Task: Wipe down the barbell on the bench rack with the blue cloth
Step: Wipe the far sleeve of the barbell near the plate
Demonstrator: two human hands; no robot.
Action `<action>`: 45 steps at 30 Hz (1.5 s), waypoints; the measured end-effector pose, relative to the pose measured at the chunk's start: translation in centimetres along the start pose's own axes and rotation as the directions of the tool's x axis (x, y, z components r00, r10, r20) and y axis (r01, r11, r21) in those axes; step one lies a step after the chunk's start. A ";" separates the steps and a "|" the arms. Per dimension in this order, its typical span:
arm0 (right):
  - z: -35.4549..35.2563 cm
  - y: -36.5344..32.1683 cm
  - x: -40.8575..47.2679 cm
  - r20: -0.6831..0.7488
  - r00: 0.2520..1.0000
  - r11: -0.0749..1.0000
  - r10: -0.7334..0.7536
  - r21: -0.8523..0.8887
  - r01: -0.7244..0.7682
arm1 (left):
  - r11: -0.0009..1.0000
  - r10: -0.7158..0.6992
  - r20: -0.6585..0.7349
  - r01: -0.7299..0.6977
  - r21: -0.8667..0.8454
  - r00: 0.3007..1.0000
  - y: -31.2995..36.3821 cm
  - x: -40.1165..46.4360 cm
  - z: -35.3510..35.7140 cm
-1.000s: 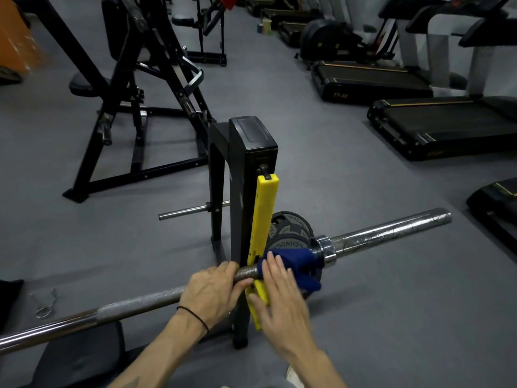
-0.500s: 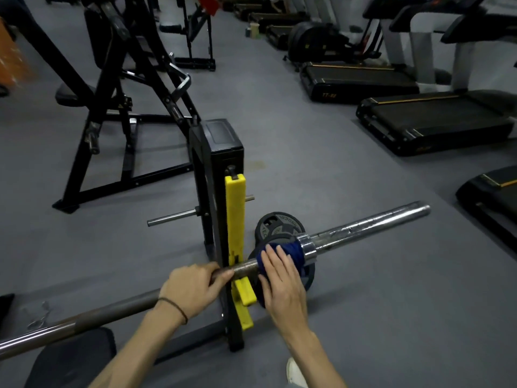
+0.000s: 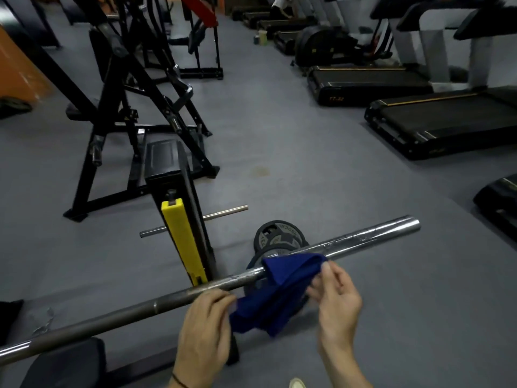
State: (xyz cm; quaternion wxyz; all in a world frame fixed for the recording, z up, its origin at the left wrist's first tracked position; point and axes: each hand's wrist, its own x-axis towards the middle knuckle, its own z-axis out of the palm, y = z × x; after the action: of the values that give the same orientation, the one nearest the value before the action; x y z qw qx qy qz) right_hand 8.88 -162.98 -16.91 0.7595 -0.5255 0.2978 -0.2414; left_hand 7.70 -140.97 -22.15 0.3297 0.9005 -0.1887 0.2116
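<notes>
The steel barbell (image 3: 369,239) lies across the bench rack, running from lower left to upper right. Its shaft rests by the yellow guard of the black rack post (image 3: 183,245). The blue cloth (image 3: 282,287) is draped over the bar near the collar and hangs down in front of it. My left hand (image 3: 205,329) pinches the cloth's lower left end just below the bar. My right hand (image 3: 337,298) pinches the cloth's upper right corner, close to the bar's sleeve.
Black weight plates (image 3: 279,238) lean on the floor behind the bar. The black bench pad (image 3: 64,365) sits at lower left. A black exercise machine (image 3: 126,113) stands behind the rack. Treadmills (image 3: 436,121) line the right side. Grey floor surrounds the rack.
My left hand let go of the bar and took the cloth's lower end. My right hand lifted off the wrapped cloth and now pinches its corner; the cloth has unfolded and hangs loose.
</notes>
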 end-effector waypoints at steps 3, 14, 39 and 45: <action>-0.3 -3.7 1.0 0.084 0.985 0.988 -0.151 -0.018 0.153 | 0.999 -0.032 0.000 0.032 -0.036 0.999 2.5 1.9 2.2; 0.5 5.5 5.8 0.979 0.148 -0.020 -0.141 -0.153 0.988 | 0.942 -0.113 0.062 0.087 0.325 0.992 1.5 4.3 5.7; -4.1 4.2 11.5 0.890 0.375 0.032 -0.262 -0.380 0.925 | 0.760 -0.381 0.244 0.152 0.632 0.892 2.2 8.5 7.4; 0.3 6.5 4.2 0.736 0.642 0.305 -0.214 -0.574 0.760 | 0.760 -0.380 0.215 0.171 0.628 0.900 2.3 8.6 7.6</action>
State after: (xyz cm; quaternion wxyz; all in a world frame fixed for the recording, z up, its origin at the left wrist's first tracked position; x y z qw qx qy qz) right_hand 12.37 -163.45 -23.81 0.3216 -0.9367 -0.0326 -0.1346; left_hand 15.78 -149.41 -21.89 0.0225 0.9978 -0.0287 0.0546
